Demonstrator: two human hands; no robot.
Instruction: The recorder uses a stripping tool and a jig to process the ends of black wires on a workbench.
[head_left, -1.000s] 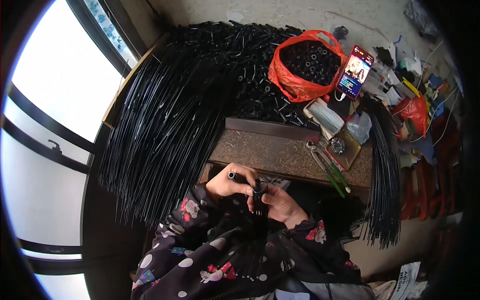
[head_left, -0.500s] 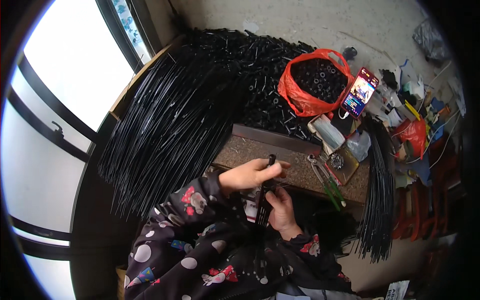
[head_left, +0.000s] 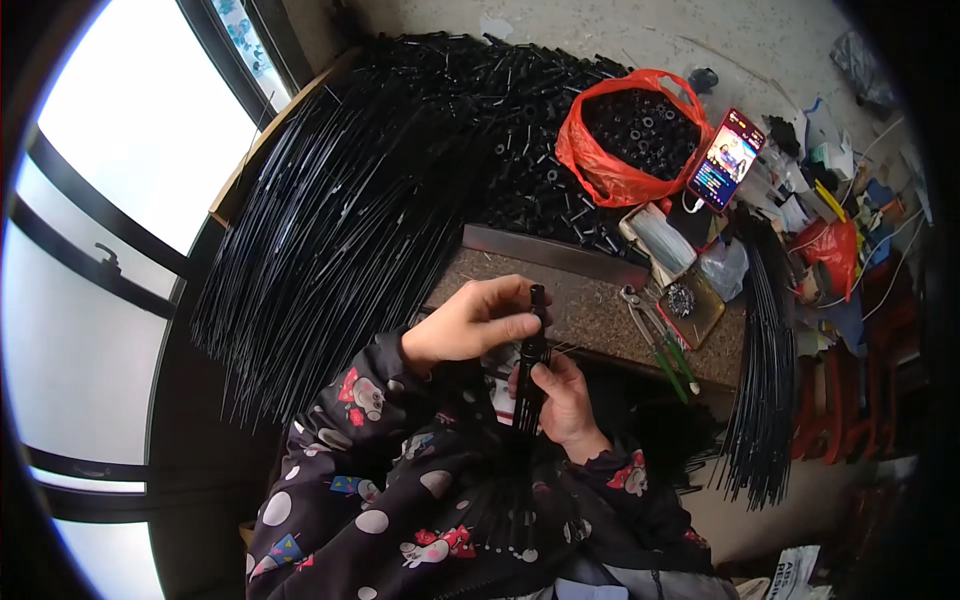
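Observation:
Before my chest stands a slim black cylindrical part (head_left: 533,346), upright, with a narrower tip at the top and thin dark rods below. My left hand (head_left: 468,326) has its thumb and fingers closed around the upper end. Lower down, my right hand (head_left: 568,402) grips the same part, thumb pressed along its side. The lower end blends into my dark patterned sleeves and clothing, so its full length is hard to make out.
Long thin black rods (head_left: 310,230) fan over the left side. Beyond a metal bar (head_left: 555,255) lie heaped black tubes (head_left: 520,130) and a red bag (head_left: 585,165) of small rings. Green-handled pincers (head_left: 660,345), a phone (head_left: 727,160) and another rod bundle (head_left: 765,380) are at right.
My left hand's fingers have drawn in around the black part's top; before, they reached out past it. The right hand keeps its grip. The whole view has shifted slightly.

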